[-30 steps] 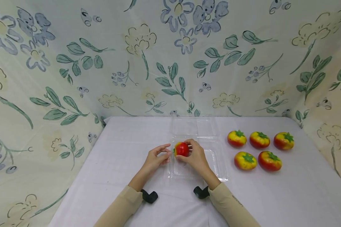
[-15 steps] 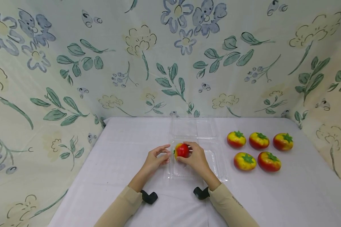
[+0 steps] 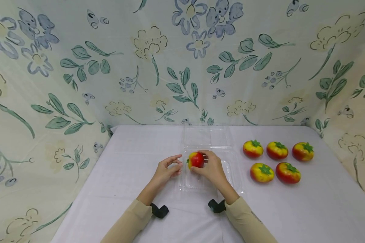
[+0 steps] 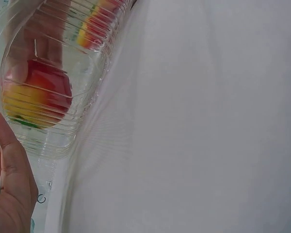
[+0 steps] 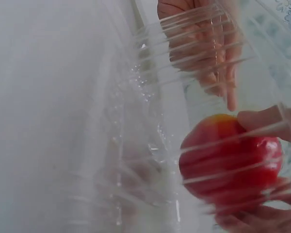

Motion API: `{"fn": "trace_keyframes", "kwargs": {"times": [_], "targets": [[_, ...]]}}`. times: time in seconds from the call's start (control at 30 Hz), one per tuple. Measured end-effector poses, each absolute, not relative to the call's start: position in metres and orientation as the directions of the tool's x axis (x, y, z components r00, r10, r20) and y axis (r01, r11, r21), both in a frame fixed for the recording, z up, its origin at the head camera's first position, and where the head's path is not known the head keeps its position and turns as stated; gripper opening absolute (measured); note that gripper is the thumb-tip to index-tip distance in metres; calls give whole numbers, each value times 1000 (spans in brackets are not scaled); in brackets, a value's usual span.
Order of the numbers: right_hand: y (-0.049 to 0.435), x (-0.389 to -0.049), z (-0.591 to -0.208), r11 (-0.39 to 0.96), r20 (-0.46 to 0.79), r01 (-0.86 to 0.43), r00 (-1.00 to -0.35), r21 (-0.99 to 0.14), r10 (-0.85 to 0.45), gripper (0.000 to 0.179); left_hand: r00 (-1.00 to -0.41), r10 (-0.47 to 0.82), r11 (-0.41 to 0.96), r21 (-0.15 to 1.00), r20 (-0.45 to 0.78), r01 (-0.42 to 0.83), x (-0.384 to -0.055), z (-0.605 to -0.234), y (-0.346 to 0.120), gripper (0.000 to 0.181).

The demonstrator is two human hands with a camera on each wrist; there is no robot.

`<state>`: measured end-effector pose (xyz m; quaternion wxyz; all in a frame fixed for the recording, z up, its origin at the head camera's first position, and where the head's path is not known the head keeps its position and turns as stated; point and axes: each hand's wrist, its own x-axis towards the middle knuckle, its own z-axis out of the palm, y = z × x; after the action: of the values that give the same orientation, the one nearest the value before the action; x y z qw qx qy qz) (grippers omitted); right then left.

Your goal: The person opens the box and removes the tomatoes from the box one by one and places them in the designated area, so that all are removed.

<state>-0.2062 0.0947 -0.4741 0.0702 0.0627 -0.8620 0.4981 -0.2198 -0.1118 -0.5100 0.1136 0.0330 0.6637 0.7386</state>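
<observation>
My right hand (image 3: 212, 168) grips a red-and-yellow persimmon (image 3: 196, 160) between thumb and fingers, inside the left part of a clear plastic clamshell container (image 3: 197, 184). The fruit lies on its side, its green calyx facing left. Through the ribbed clear wall, the left wrist view shows the persimmon (image 4: 41, 99) and the fingers behind it. My left hand (image 3: 168, 170) is beside the container's left edge, fingers loosely bent and apart, holding nothing. Whether its fingertips touch the rim, I cannot tell. In the right wrist view the persimmon (image 5: 230, 162) shows its red side.
Several more persimmons (image 3: 277, 150) stand in two rows on the white-covered table (image 3: 134, 148), right of the container. The container's lid (image 3: 205, 136) lies folded back toward the floral cloth (image 3: 158, 67) at the rear. Dark wrist-camera mounts (image 3: 160, 211) sit under both wrists.
The right hand has shifted the persimmon slightly up and to the right, turning it a little. The left hand has stayed almost still.
</observation>
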Motion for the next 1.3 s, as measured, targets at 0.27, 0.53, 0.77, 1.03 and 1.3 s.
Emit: {"fn": "trace_keyframes", "kwargs": {"times": [0.27, 0.53, 0.77, 1.03, 1.3], "targets": [[101, -203, -466, 483, 154, -141, -988, -864, -12, 66, -971, 212, -84, 988, -110, -130, -219, -510, -113, 48], [111, -198, -459, 458, 139, -126, -990, -880, -4, 67, -971, 210, -79, 988, -111, -130, -220, -510, -113, 47], [120, -195, -456, 459, 101, -89, -995, -884, 2, 69, -970, 215, -64, 989, -116, -133, -220, -508, -112, 48], [132, -192, -455, 379, 102, -100, -995, -920, -14, 68, -969, 212, -61, 988, -127, -143, -220, -508, -112, 48], [142, -188, -455, 324, 77, -80, -997, -943, -21, 67, -970, 210, -71, 987, -124, -141, -219, -507, -112, 48]]}}
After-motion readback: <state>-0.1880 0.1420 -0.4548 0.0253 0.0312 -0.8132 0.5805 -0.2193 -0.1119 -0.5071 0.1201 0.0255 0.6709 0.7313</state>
